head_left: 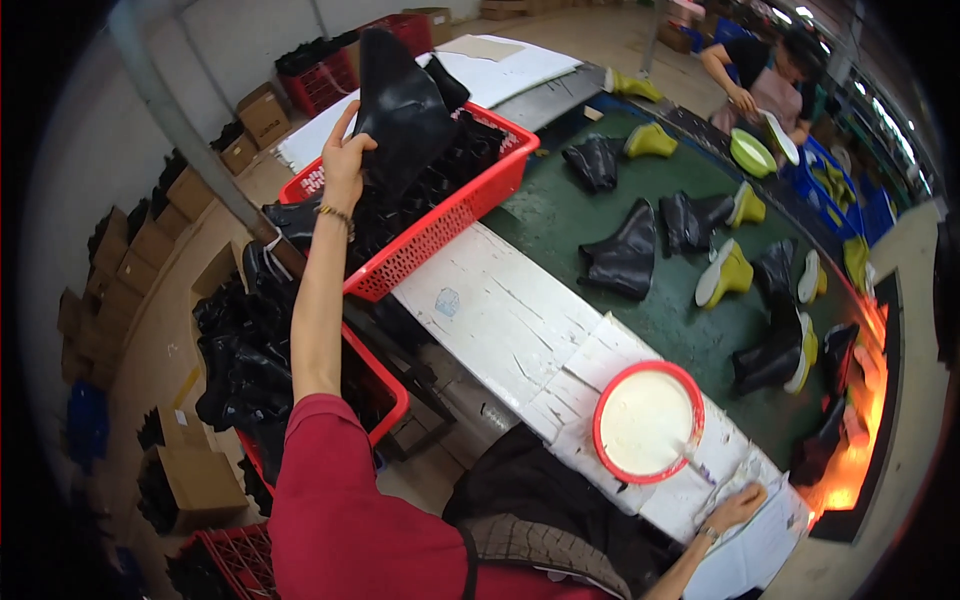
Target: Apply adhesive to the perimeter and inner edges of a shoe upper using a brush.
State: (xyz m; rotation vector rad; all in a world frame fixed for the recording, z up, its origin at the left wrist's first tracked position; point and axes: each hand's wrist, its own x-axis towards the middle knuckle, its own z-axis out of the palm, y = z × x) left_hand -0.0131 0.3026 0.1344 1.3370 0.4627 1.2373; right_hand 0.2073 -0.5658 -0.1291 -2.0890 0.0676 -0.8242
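A black boot upper is raised over the red plastic basket, and my left hand grips it at its left edge. More black boot uppers lie heaped inside that basket. Low on the right, my right hand rests curled at the end of the white bench, beside a crumpled whitish cloth and over a white sheet. What its fingers hold, if anything, is too small to make out. Close by stands a red-rimmed tub of cream-coloured liquid, with a handle leaning at its edge.
Across the white bench, a green conveyor belt carries black boots and yellow-green shoe forms. An orange-glowing heater opening is at the right. Opposite, a person handles a white sole. Boxes and crates stand left.
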